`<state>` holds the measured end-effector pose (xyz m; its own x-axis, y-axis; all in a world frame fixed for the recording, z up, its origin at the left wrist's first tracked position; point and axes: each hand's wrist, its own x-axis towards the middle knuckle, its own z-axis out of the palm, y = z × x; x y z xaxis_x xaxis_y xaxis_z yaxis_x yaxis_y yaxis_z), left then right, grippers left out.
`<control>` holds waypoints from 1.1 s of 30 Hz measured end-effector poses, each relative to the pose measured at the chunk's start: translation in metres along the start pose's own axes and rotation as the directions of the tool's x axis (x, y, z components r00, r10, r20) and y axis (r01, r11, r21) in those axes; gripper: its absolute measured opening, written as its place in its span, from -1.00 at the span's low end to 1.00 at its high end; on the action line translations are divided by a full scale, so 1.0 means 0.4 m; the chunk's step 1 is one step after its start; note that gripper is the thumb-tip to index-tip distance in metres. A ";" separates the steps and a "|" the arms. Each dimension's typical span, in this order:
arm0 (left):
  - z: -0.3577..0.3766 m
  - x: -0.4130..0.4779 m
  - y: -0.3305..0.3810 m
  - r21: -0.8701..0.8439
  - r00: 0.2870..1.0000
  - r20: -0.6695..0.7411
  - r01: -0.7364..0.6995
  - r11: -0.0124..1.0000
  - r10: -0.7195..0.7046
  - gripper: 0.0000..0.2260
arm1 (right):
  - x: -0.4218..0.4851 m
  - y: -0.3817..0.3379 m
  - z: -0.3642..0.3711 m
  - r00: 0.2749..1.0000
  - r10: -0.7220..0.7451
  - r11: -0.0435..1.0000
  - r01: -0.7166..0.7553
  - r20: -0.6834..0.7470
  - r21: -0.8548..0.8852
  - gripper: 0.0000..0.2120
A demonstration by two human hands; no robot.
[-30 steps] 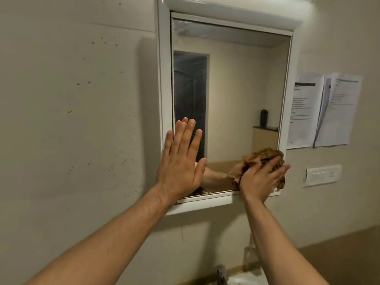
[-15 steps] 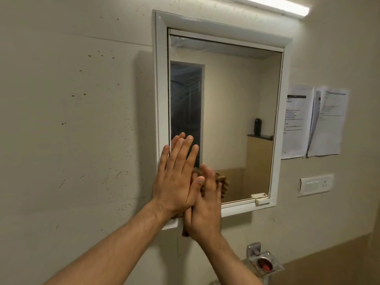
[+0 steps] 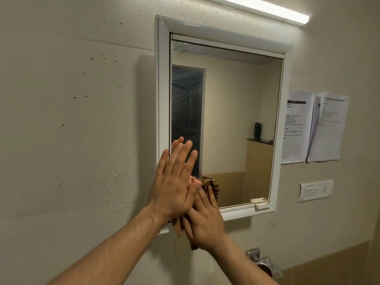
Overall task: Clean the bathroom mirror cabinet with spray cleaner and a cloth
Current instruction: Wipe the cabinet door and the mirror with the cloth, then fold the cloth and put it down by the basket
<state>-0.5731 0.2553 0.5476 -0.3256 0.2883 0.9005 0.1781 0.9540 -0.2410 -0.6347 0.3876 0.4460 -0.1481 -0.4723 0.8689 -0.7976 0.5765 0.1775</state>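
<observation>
The mirror cabinet [image 3: 163, 99] hangs on the wall in a white frame, its glass streaked near the top left. My left hand [image 3: 174, 182] lies flat with straight fingers against the mirror's lower left corner and the frame. Just right of it and partly under its thumb, my right hand [image 3: 202, 221] presses a brown cloth [image 3: 211, 185] against the glass at the bottom edge; the fingers are straight over the cloth. A tail of the cloth hangs below the frame. No spray cleaner is in view.
A tube light [image 3: 267, 11] glows above the cabinet. Two printed paper sheets [image 3: 314, 126] are stuck to the wall at right, with a white switch plate [image 3: 314, 190] below them. A metal soap holder [image 3: 265, 264] juts from the wall under the cabinet.
My right hand has wiped the cloth leftward along the mirror's bottom edge, from the lower right corner to beside my left hand. The left hand has stayed in place.
</observation>
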 end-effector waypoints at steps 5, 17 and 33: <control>-0.008 -0.033 0.005 -0.080 0.998 0.042 0.049 0.996 -0.046 -0.37 | -0.049 -0.091 0.020 0.977 0.210 0.959 -0.212 0.030 0.189 -0.45; -0.049 -0.345 0.070 -0.223 0.931 0.139 0.362 0.905 -0.338 -0.41 | -0.349 -0.224 -0.001 0.909 0.275 0.868 -0.375 0.314 0.325 -0.19; -0.286 -0.987 0.190 0.082 -0.394 0.893 0.616 -0.784 -0.216 -0.61 | -0.546 -0.743 0.041 -0.193 0.657 -0.653 -0.628 0.729 0.423 -0.73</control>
<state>-0.3247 0.2045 0.2151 -0.7394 -0.2466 -0.6264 -0.4165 -0.5635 0.7135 -0.3750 0.3085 0.1958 -0.9216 -0.0159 -0.3879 0.3669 -0.3622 -0.8569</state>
